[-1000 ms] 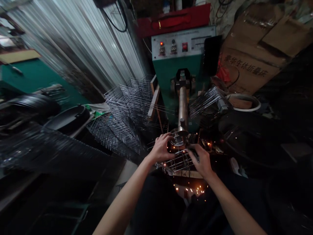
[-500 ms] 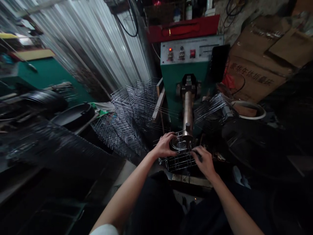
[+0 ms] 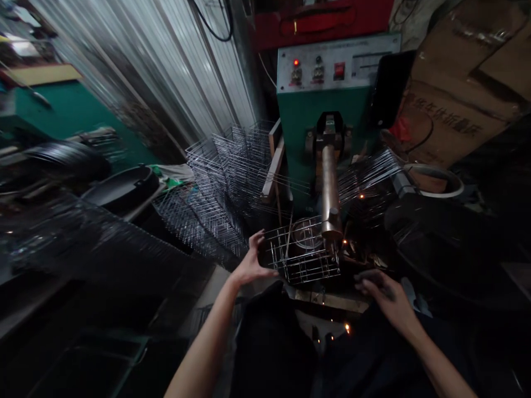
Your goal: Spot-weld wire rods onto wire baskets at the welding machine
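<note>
Moved: both hands have drawn apart from the wire basket [image 3: 302,265] — left hand [image 3: 251,264] back to its near-left edge, right hand [image 3: 379,293] well off to its right.
Left hand: open, fingers spread, just beside the basket; no hold visible.
Right hand: fingers half curled around something dark, too shadowed to identify; no hold on the basket.
Basket: under the tip of the copper electrode [image 3: 331,188] on the green welding machine [image 3: 315,127], a round metal disc [image 3: 305,232] showing through its wires.
Nearby: stacked wire racks [image 3: 226,177] to the left.
Risk: sparks [image 3: 346,329] near bare forearms could burn skin; an unsteadied basket could shift beneath the electrode.
</note>
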`<state>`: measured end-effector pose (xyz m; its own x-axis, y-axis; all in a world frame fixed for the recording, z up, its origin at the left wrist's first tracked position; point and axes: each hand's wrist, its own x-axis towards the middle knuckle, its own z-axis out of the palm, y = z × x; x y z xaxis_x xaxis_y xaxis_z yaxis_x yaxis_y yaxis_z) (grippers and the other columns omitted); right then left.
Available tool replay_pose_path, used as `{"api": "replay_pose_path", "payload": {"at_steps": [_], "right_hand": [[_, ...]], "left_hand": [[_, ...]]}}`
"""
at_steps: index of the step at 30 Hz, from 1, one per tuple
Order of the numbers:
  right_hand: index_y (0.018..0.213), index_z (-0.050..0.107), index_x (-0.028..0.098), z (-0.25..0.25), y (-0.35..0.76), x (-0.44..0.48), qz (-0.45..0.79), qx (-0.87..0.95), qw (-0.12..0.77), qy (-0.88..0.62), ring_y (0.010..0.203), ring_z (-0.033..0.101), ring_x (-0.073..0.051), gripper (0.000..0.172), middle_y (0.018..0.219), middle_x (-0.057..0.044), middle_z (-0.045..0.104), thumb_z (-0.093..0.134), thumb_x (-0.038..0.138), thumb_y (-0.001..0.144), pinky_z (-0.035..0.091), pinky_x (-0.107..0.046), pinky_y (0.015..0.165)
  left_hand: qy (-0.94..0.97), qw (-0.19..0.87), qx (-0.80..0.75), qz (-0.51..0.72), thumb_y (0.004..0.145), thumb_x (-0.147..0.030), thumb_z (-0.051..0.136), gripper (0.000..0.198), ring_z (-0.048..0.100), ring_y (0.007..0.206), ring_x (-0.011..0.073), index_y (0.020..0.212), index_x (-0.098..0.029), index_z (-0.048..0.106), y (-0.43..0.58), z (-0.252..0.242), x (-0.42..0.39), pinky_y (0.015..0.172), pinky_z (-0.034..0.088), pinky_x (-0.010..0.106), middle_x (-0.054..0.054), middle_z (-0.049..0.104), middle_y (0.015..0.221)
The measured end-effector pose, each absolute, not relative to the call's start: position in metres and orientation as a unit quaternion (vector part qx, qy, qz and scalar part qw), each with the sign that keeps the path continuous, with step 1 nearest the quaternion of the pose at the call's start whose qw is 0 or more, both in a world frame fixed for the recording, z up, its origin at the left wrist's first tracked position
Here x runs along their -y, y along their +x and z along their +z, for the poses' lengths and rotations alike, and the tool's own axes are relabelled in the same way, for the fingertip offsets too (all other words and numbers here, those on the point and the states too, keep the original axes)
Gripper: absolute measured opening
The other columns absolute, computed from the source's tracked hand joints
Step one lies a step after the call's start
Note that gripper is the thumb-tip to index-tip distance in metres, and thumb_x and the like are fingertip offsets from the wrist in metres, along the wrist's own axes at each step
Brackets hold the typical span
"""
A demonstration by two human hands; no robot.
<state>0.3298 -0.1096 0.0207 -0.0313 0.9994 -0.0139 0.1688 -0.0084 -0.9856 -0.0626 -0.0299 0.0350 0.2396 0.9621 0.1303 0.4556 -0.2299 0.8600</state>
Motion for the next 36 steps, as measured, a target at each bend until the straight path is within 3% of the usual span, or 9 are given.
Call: {"api": "replay_pose_path", "payload": {"at_steps": [4,9,12,15,18,21,26,31,36], "right_hand": [[0.096,0.058,0.02,0.03,0.32,0.133,0.489,0.487,0.453,-0.564,0.055,0.065,-0.019,0.043,0.081,-0.009,0.073,0.076,0.055,0.08,0.055,-0.029,0.05],[0.089,0.055,0.02,0.056,0.292,0.144,0.542,0.472,0.441,-0.537,0.043,0.057,-0.014,0.042,0.065,-0.003,0.066,0.079,0.053,0.079,0.045,-0.022,0.04],[0.088,0.058,0.019,0.073,0.285,0.152,0.581,0.464,0.426,-0.516,0.037,0.051,-0.011,0.041,0.061,-0.002,0.064,0.078,0.054,0.079,0.04,-0.021,0.036],[0.096,0.065,0.018,0.094,0.286,0.164,0.633,0.48,0.397,-0.461,0.045,0.059,-0.015,0.039,0.071,-0.006,0.068,0.073,0.054,0.084,0.048,-0.024,0.043],[0.107,0.07,0.019,0.119,0.284,0.169,0.647,0.553,0.36,-0.383,0.072,0.07,-0.025,0.04,0.09,-0.012,0.072,0.068,0.054,0.088,0.059,-0.035,0.064],[0.103,0.073,0.023,0.132,0.274,0.161,0.549,0.668,0.318,-0.388,0.085,0.07,-0.025,0.027,0.094,-0.008,0.072,0.062,0.046,0.094,0.058,-0.035,0.076],[0.104,0.07,0.022,0.108,0.266,0.137,0.266,0.841,0.286,-0.375,0.088,0.066,-0.023,0.016,0.095,-0.006,0.071,0.055,0.024,0.098,0.057,-0.035,0.078],[0.129,0.062,0.017,0.078,0.285,0.135,0.052,0.906,0.229,-0.351,0.102,0.065,-0.029,0.039,0.115,-0.012,0.07,0.051,0.007,0.093,0.058,-0.047,0.087],[0.139,0.057,0.021,0.073,0.297,0.139,0.025,0.902,0.26,-0.343,0.103,0.067,-0.025,0.052,0.121,-0.01,0.07,0.045,0.002,0.092,0.059,-0.042,0.09]], "left_hand": [[0.582,0.519,-0.458,0.427,0.058,-0.039,0.088,0.095,0.045,0.137,0.0301,0.127,-0.035,0.023,-0.057,-0.008,0.044,0.105,0.046,0.053,0.014,0.027,0.154],[0.521,0.536,-0.434,0.504,0.06,-0.047,0.086,0.078,0.054,0.124,0.0244,0.111,-0.032,0.029,-0.043,-0.007,0.049,0.095,0.053,0.045,0.009,0.038,0.145],[0.529,0.514,-0.44,0.512,0.06,-0.048,0.086,0.072,0.057,0.121,0.0235,0.108,-0.029,0.035,-0.044,0.0,0.067,0.098,0.052,0.043,0.009,0.041,0.145],[0.556,0.486,-0.439,0.513,0.061,-0.043,0.087,0.068,0.053,0.129,0.0255,0.109,-0.027,0.041,-0.038,0.008,0.095,0.106,0.046,0.043,0.01,0.039,0.148],[0.575,0.481,-0.426,0.507,0.06,-0.036,0.087,0.069,0.046,0.137,0.0282,0.115,-0.027,0.046,-0.019,0.015,0.117,0.107,0.044,0.041,0.011,0.036,0.151],[0.608,0.473,-0.425,0.477,0.056,-0.03,0.088,0.071,0.042,0.14,0.0314,0.117,-0.027,0.051,0.01,0.021,0.122,0.103,0.047,0.041,0.012,0.037,0.15],[0.662,0.431,-0.426,0.44,0.05,-0.026,0.089,0.076,0.045,0.136,0.0343,0.118,-0.024,0.055,0.056,0.023,0.109,0.097,0.051,0.044,0.014,0.042,0.146],[0.673,0.41,-0.43,0.441,0.049,-0.023,0.088,0.076,0.047,0.135,0.0335,0.118,-0.024,0.055,0.08,0.023,0.101,0.099,0.051,0.044,0.014,0.042,0.146],[0.666,0.418,-0.429,0.444,0.051,-0.021,0.085,0.075,0.046,0.136,0.034,0.119,-0.024,0.054,0.092,0.024,0.1,0.101,0.05,0.045,0.015,0.041,0.148]]}}
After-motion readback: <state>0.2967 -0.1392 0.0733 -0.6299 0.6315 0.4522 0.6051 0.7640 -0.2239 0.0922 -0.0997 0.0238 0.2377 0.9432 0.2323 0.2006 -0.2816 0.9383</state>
